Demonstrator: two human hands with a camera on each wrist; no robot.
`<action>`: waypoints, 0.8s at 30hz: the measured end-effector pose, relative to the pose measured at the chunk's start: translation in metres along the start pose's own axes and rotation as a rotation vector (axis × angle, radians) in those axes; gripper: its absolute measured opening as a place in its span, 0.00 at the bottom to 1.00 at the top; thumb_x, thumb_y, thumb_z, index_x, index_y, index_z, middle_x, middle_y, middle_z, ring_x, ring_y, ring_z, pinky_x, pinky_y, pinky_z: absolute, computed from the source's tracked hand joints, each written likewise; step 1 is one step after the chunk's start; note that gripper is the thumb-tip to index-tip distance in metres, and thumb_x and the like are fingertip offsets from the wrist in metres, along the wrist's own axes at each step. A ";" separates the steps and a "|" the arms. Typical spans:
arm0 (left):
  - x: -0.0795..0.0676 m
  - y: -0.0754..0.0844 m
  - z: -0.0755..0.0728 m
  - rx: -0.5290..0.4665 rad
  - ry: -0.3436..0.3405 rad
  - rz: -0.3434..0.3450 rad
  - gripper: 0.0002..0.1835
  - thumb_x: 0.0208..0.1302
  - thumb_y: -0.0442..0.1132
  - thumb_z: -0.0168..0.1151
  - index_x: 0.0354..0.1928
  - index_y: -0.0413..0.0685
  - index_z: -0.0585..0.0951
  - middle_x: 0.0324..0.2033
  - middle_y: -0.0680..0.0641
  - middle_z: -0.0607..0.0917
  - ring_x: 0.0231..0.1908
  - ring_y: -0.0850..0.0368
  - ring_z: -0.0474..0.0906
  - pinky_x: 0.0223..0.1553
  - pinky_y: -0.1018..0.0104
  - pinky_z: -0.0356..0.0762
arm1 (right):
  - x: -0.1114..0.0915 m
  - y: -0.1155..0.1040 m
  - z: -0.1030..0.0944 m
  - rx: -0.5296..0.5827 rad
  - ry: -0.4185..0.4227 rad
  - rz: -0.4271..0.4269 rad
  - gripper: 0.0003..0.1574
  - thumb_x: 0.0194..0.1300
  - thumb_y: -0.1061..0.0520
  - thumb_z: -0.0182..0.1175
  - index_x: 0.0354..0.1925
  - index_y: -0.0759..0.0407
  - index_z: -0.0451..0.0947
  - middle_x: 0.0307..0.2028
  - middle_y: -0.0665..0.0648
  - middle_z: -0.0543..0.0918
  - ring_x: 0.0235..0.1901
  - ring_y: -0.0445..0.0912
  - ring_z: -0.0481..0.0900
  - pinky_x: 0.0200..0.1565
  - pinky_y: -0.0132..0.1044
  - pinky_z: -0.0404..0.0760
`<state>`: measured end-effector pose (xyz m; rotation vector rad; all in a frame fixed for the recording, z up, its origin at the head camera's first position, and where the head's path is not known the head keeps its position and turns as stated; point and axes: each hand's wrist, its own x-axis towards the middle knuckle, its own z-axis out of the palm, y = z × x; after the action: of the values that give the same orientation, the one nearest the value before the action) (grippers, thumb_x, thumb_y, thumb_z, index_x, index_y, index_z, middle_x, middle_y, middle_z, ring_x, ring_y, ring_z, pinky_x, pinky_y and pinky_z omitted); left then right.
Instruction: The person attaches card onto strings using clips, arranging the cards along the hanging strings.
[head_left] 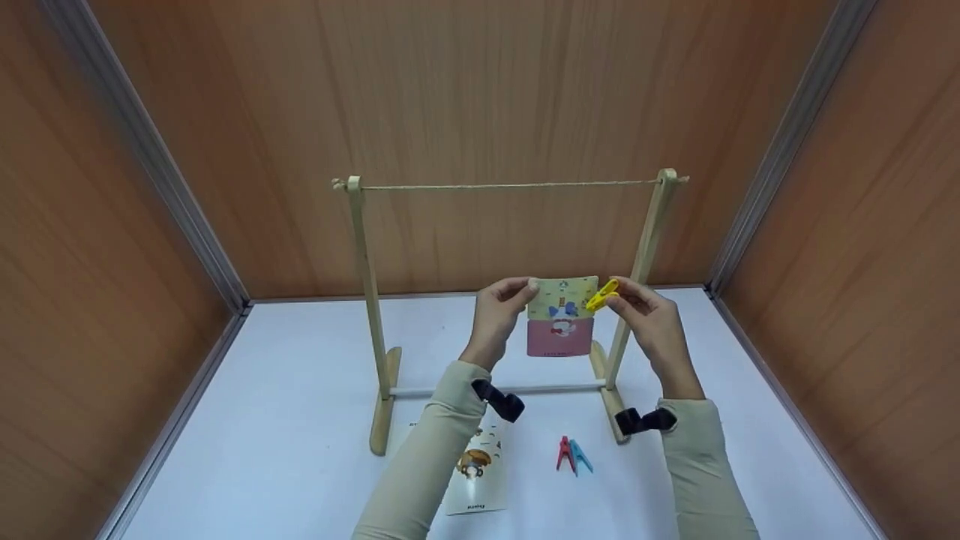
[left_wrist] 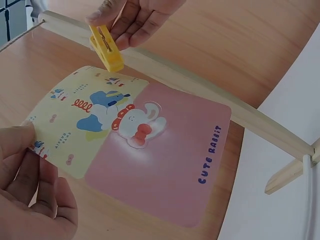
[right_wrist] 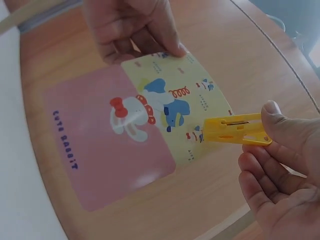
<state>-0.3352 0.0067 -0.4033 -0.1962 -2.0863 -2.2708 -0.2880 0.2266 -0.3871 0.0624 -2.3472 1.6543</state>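
My left hand (head_left: 499, 315) pinches a yellow-and-pink card (head_left: 561, 337) at its upper left corner. The card, printed with a rabbit and the words "CUTE RABBIT", hangs in front of the wooden rack, below its string. A yellow clothespin (right_wrist: 235, 130) is held by its handle ends between the thumb and fingers of my right hand (head_left: 649, 319). Its nose points at the card's upper right corner. In the right wrist view it overlaps the card, while in the left wrist view it looks slightly apart; I cannot tell whether they touch.
A string (head_left: 510, 185) spans the two posts of the wooden rack (head_left: 367, 285), with a white bar (head_left: 555, 388) low between them. On the white table lie a red clothespin (head_left: 565, 451), a blue clothespin (head_left: 579, 456) and another card (head_left: 480, 487), partly under my left forearm. Wood-grain panels surround the table.
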 end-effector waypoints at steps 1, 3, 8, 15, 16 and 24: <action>0.001 0.002 0.001 -0.001 -0.001 0.002 0.15 0.62 0.45 0.65 0.47 0.44 0.84 0.41 0.48 0.85 0.43 0.58 0.78 0.50 0.61 0.75 | 0.001 -0.003 -0.001 0.007 0.000 -0.007 0.35 0.63 0.42 0.60 0.63 0.58 0.71 0.57 0.60 0.77 0.53 0.45 0.76 0.52 0.21 0.74; 0.001 0.006 0.002 -0.005 -0.004 0.011 0.15 0.63 0.45 0.65 0.47 0.44 0.84 0.41 0.48 0.85 0.43 0.58 0.78 0.49 0.62 0.75 | 0.003 -0.007 -0.002 0.015 -0.001 -0.018 0.35 0.63 0.42 0.60 0.63 0.58 0.71 0.58 0.59 0.77 0.55 0.46 0.76 0.54 0.23 0.74; 0.002 0.015 0.005 -0.025 -0.021 0.033 0.14 0.64 0.44 0.64 0.47 0.44 0.83 0.42 0.47 0.85 0.43 0.58 0.79 0.53 0.58 0.75 | 0.006 -0.017 -0.004 0.030 0.000 -0.045 0.35 0.64 0.43 0.59 0.63 0.58 0.71 0.58 0.58 0.77 0.56 0.46 0.76 0.57 0.29 0.74; 0.004 0.024 0.010 -0.059 -0.030 0.055 0.14 0.64 0.42 0.64 0.47 0.42 0.83 0.42 0.46 0.85 0.43 0.57 0.80 0.51 0.63 0.77 | 0.009 -0.025 -0.007 0.051 0.024 -0.095 0.33 0.63 0.45 0.61 0.62 0.59 0.73 0.57 0.58 0.78 0.50 0.37 0.78 0.55 0.24 0.74; 0.005 0.025 0.010 -0.061 -0.031 0.061 0.14 0.64 0.42 0.64 0.47 0.42 0.83 0.42 0.46 0.85 0.43 0.58 0.80 0.50 0.63 0.77 | 0.009 -0.026 -0.007 0.056 0.026 -0.102 0.33 0.63 0.45 0.61 0.62 0.59 0.73 0.57 0.59 0.78 0.49 0.36 0.78 0.54 0.23 0.74; 0.008 0.034 0.013 -0.053 -0.034 0.076 0.13 0.64 0.43 0.64 0.47 0.44 0.83 0.41 0.47 0.85 0.42 0.57 0.81 0.48 0.64 0.78 | 0.013 -0.035 -0.011 0.101 0.033 -0.124 0.33 0.64 0.47 0.61 0.62 0.61 0.72 0.58 0.60 0.77 0.50 0.36 0.77 0.54 0.22 0.73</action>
<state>-0.3379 0.0172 -0.3680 -0.3131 -1.9989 -2.2960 -0.2914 0.2259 -0.3486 0.1952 -2.1876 1.6995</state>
